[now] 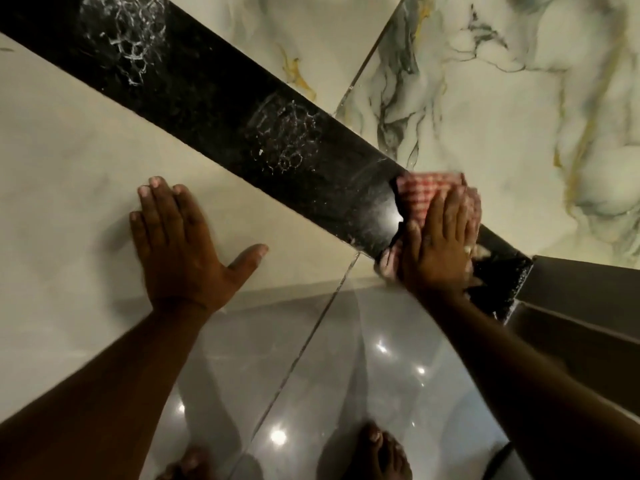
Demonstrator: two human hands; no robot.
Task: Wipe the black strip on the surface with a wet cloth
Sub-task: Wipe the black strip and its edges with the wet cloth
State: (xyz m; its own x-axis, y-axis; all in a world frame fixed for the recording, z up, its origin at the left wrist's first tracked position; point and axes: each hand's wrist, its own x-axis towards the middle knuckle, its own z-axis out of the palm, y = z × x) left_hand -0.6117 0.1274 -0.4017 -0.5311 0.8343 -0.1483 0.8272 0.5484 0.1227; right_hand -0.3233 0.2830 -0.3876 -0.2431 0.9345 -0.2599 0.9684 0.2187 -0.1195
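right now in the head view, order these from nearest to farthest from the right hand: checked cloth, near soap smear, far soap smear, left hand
1. Checked cloth: pressed under the right hand on the black strip.
2. Near soap smear: up the strip, left of the cloth.
3. Left hand: flat on the pale tile, below the strip.
4. Far soap smear: top-left end of the strip.

Marbled wall tiles (519, 98); glossy grey floor (346, 375)
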